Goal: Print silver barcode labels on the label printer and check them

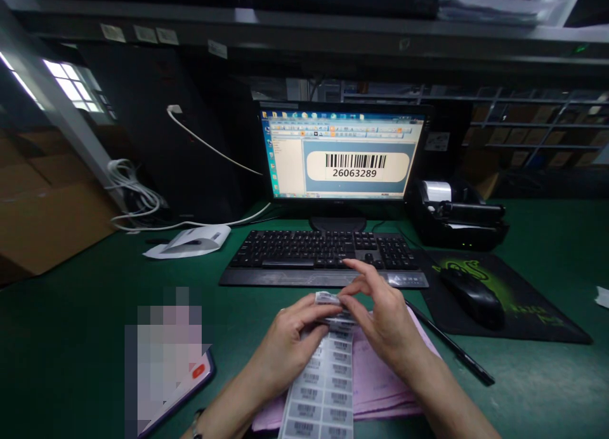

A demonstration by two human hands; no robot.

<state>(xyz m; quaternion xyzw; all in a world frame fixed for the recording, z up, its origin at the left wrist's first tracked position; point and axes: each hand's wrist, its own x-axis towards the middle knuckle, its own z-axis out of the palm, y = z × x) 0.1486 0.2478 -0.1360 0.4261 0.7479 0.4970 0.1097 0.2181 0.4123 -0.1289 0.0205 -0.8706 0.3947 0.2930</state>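
Note:
A strip of barcode labels (pixel 323 388) runs from the bottom edge up to both hands, lying over pink paper sheets (pixel 380 382). My left hand (pixel 290 344) grips the strip's upper part, its fingers curled round it. My right hand (pixel 383 315) pinches the folded top end of the same strip between thumb and fingers. Both hands hover just in front of the black keyboard (pixel 323 252).
A monitor (pixel 340 153) shows a barcode numbered 26063289. A label printer (pixel 457 214) stands to the right, with a black mouse (pixel 473 296) on a mat (pixel 523 306). A black pen (pixel 451 347) lies beside the pink sheets. A phone (pixel 181 388) lies at the lower left. White cables (pixel 133 198) trail at the back left.

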